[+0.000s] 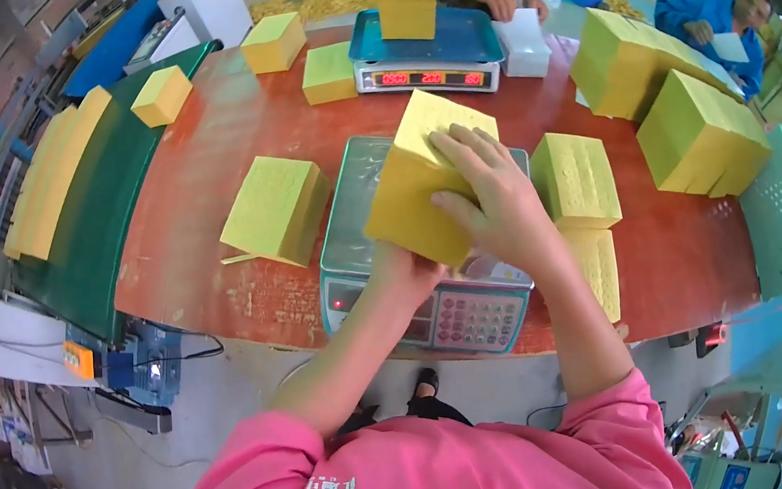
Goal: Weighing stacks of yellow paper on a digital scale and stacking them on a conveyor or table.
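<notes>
Yellow block (pixel 418 190) clasped by both hands: left hand (pixel 402 265) beneath, right hand (pixel 493 199) on top; tilted above scale (pixel 362 218); lower flat, centred on pan.

A reddish-brown table (pixel 206 222) stands on a grey concrete floor (pixel 224 411); a green conveyor belt (pixel 95 228) runs along its left edge, daylight seemingly overhead.

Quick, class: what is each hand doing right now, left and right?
Left hand: under the yellow block, supporting it over the scale.
Right hand: fingers spread, pressed on the same block.
</notes>
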`<act>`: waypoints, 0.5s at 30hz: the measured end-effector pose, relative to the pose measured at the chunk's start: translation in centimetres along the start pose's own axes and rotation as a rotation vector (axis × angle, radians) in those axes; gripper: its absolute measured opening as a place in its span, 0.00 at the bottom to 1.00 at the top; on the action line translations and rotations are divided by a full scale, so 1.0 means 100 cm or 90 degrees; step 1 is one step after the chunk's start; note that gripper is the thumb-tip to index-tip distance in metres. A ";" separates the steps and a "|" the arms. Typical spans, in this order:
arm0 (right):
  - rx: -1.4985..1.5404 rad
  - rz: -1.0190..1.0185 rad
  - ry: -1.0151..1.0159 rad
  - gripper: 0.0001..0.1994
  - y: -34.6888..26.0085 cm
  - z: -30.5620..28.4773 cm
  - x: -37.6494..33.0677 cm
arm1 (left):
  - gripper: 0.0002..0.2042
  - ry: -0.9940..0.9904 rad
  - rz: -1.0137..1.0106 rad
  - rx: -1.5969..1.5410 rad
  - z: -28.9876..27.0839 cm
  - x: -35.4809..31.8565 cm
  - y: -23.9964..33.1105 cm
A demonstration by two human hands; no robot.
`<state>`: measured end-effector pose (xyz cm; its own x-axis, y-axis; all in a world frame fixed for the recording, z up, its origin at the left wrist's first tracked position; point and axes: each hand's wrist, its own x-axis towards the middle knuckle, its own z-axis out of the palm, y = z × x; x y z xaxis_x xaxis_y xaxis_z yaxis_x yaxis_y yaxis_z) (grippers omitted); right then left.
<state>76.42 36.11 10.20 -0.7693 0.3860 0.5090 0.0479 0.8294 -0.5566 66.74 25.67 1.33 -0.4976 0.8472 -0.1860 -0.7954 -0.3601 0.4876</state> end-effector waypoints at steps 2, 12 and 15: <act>-0.081 -0.031 -0.012 0.29 -0.004 0.003 -0.007 | 0.26 0.070 -0.123 -0.025 -0.002 -0.041 0.008; -0.241 0.002 -0.026 0.33 -0.026 0.024 -0.036 | 0.39 0.206 0.573 1.409 -0.083 -0.056 0.155; -0.287 0.020 0.007 0.33 -0.051 0.021 -0.041 | 0.44 0.247 0.485 1.512 -0.112 -0.015 0.173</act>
<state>77.96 29.44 9.60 -0.7562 0.4161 0.5051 0.3461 0.9093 -0.2309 49.86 13.82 0.43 -0.5938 0.6801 0.4299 0.7886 0.5980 0.1432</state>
